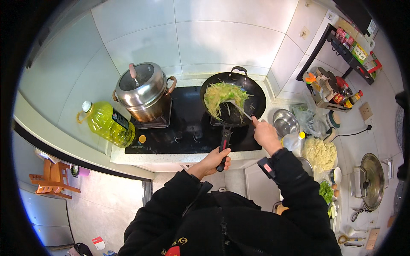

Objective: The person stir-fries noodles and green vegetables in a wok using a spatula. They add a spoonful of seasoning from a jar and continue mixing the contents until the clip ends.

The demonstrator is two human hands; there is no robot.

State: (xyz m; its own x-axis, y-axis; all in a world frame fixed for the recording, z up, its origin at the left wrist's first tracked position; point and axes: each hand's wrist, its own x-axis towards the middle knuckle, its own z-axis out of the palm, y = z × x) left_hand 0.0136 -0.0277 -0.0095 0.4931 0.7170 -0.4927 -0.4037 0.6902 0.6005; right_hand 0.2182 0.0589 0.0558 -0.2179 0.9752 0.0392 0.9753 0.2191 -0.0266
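My left hand [212, 162] grips the black handle [225, 144] of a dark wok [256, 96] on the right side of the black glass cooktop [189, 108]. A spatula [242, 111] is in my right hand [266, 134], its metal end among the shredded pale-green vegetables [224, 94] inside the wok. The shreds are heaped toward the wok's left and middle, with a few strands on the bare black metal. The spatula's grip is mostly hidden in my fingers.
Left of the wok stands a lidded steel pot [144, 92], beside a large oil bottle [110, 123]. Along the right counter are a steel bowl [286, 122], a white jug with a yellow cap [291, 140], a bag of pale noodle-like food [320, 153] and a rack of condiments [333, 89].
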